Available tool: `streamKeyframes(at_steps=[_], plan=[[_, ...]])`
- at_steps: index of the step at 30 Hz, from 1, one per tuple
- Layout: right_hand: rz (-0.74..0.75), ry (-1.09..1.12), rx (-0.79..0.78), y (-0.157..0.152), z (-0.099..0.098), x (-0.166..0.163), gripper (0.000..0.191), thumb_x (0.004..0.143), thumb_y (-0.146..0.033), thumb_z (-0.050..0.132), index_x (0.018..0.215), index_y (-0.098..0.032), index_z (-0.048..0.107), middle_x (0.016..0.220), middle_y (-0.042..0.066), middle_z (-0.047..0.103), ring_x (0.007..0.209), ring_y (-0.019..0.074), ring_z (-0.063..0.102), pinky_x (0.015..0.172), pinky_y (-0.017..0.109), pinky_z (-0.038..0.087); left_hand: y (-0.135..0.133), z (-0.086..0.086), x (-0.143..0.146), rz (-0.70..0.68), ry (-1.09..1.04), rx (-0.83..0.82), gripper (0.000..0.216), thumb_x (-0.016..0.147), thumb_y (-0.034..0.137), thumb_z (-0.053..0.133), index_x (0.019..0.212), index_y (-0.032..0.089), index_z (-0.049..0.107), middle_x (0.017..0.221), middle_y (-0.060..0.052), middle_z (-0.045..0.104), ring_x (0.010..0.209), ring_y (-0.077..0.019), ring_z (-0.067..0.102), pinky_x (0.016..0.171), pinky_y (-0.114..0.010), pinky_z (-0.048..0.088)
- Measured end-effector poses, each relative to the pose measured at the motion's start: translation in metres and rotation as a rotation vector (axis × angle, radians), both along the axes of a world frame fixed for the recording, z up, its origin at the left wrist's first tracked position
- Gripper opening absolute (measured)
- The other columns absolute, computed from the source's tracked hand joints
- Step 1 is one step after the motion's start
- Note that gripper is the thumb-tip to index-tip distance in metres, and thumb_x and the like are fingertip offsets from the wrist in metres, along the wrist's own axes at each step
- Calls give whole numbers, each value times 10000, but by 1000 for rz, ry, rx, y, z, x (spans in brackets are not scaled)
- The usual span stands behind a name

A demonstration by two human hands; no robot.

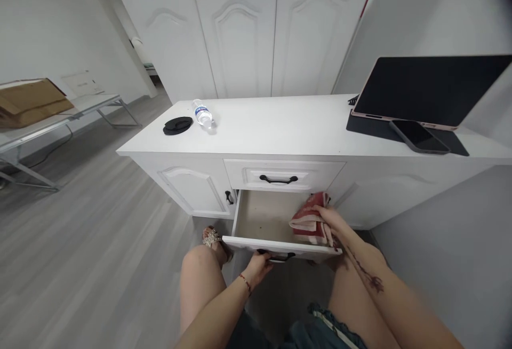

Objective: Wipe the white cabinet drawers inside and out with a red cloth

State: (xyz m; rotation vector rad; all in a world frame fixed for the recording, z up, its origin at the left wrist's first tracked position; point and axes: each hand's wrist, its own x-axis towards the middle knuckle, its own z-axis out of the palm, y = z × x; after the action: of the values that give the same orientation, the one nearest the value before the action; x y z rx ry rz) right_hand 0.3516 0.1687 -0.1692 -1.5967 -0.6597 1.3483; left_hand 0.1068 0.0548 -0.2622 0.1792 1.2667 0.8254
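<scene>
A white drawer (256,215) is pulled out below a closed upper drawer (308,173). My left hand (258,268) is closed around the left end of its black handle (285,258). Inside the drawer, at the right side, is a folded red and cream towel (310,220). My right hand (330,218) grips the towel from its right edge, with the fingertips partly hidden in the cloth. The part of the drawer floor left of the towel shows bare.
On the white countertop (272,130) lie a plastic bottle (203,114), a black round item (178,125), a dark tablet or screen (428,90) and a phone (419,136). A brown paper bag (34,102) rests on a side table at left. My knees flank the drawer.
</scene>
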Motion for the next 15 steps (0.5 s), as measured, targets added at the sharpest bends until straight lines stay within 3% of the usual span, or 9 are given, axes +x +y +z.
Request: streamKeyframes(at_steps=[3, 7, 15], plan=[[155, -548, 53, 18, -7, -11, 202, 604, -131, 675, 801, -158, 638, 760, 111, 697, 860, 308, 672, 767, 389, 498, -8, -4, -3, -19, -2, 9, 224, 638, 55, 673, 782, 182, 558, 743, -41, 644, 765, -193, 621, 739, -319, 453], [658, -1020, -30, 23, -24, -53, 375, 766, -207, 604, 1133, -131, 596, 991, 217, 685, 987, 344, 649, 846, 452, 449, -14, -8, -6, -44, -4, 14, 263, 612, 91, 715, 810, 172, 563, 768, -61, 660, 742, -189, 615, 729, -312, 450], [1167, -942, 91, -3, -76, -144, 399, 748, -81, 570, 1127, -168, 659, 1144, 152, 678, 1029, 271, 630, 878, 340, 430, -15, -14, -9, -76, -10, 28, 296, 624, 134, 718, 863, 202, 557, 825, -54, 675, 748, -195, 619, 757, -331, 465]])
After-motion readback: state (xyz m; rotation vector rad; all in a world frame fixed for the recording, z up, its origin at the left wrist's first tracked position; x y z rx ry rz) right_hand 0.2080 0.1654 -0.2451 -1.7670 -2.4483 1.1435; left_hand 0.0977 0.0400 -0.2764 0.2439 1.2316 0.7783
